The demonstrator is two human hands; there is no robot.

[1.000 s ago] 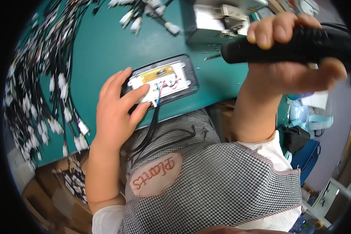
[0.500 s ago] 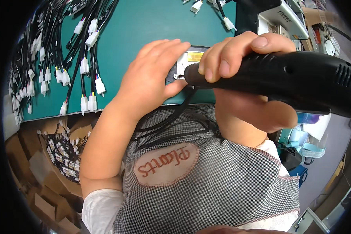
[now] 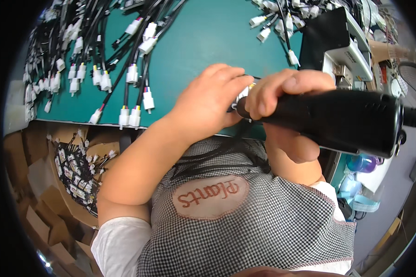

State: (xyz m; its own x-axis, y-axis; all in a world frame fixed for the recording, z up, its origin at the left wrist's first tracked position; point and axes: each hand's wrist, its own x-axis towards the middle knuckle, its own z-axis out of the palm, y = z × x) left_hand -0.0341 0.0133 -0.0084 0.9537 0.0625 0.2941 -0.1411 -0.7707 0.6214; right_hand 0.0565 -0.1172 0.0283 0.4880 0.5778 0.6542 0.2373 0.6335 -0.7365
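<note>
Both hands have closed in over the workpiece since a second ago, when the right hand held the driver high and clear of the bench; now its nose sits right down at the work. Right hand (image 3: 286,111) is clenched round the black driver (image 3: 337,121), fingers wrapped over the front of the barrel, thumb underneath. Left hand (image 3: 208,108) lies flat over the small black unit (image 3: 243,94), fingers pressing down on it; only a sliver of the unit peeks out between the two hands, at about 3 o'clock from the left fingertips (image 3: 242,81) and touching them. Looks a light, rigid plastic piece with exposed parts on top, so I'd judge it wants pinning by its edges, not its middle. That driver looks hefty and stiff, with a cord trailing off at 3 o'clock; best gripped mid-barrel. Cables (image 3: 203,159) run from under the left hand towards 6 o'clock, limp and loose. Wire harnesses (image 3: 129,74) with white plugs fan across the green bench (image 3: 208,41) at 10 o'clock, well apart.
</note>
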